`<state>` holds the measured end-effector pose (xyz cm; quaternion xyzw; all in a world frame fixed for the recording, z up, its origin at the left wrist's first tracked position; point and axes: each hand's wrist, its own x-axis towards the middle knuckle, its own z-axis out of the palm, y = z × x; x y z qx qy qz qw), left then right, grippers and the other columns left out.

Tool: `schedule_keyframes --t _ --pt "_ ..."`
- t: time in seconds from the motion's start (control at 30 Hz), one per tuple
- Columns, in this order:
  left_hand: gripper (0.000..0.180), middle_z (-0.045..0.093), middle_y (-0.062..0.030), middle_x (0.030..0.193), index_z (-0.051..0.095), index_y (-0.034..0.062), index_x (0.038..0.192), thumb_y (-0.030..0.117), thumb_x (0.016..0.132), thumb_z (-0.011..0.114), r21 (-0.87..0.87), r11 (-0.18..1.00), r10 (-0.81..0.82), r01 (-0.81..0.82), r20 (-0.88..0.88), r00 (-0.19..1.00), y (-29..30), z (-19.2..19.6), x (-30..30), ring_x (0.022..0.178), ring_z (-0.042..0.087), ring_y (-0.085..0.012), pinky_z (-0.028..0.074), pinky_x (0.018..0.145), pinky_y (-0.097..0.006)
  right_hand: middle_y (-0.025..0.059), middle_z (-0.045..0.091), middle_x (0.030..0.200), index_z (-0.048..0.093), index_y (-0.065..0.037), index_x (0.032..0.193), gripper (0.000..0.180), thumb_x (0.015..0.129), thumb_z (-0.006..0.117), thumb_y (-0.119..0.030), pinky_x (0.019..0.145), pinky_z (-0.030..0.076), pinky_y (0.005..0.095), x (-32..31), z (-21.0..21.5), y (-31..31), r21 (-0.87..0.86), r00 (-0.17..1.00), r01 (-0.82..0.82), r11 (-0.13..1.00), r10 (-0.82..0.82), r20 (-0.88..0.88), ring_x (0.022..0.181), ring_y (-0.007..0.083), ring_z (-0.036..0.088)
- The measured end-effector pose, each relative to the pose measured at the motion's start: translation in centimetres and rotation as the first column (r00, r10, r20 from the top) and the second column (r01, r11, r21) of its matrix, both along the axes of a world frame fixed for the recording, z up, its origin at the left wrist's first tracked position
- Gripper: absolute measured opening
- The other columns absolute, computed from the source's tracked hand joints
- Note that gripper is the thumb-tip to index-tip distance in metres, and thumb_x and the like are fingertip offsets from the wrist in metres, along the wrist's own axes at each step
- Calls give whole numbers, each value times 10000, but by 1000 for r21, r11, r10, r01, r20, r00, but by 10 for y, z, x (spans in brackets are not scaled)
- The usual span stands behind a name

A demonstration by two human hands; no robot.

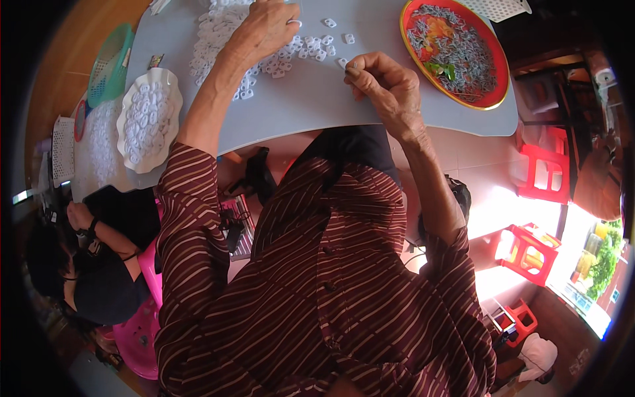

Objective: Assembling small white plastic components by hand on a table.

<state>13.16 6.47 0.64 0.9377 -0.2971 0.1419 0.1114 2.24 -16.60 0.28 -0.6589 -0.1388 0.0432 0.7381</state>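
Grey table [297,102]; right fingers [374,61] pinched, left fingers [282,10] above white pieces [213,46], grip unclear.

Table [311,109]: one, grey top, rounded corner. Floor [477,160]: pale tile, beneath the table and off its right side. Stools [552,157]: three, red plastic, past the table's right corner. Chair [137,344]: one, pink, left of the table's near edge. Opening [573,246]: well right of the table, door or window unclear; foliage [603,261] outside. Sunlight: strong, floor right of the table.
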Motion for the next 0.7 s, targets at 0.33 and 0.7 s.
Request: schedule_keyframes --t 0.33,0.7 --pt "125 572 -88 738 574 -2 867 87 783 600 -319 948 -28 -8 -108 994 -33 21 -31 717 545 -205 439 674 -299 8 602 759 606 2 885 156 857 631 -149 615 459 205 2 -7 -2 70 999 43 997 -43 5 660 59 526" --pt "175 638 -61 757 590 -6 991 93 848 576 -825 526 -193 -206 -352 916 -74 7 -102 721 615 -103 486 641 -236 79 626 966 597 1 939 131 885 583 -118 696 469 238 4 -5 2 242 998 27 970 -40 50 781 98 572"
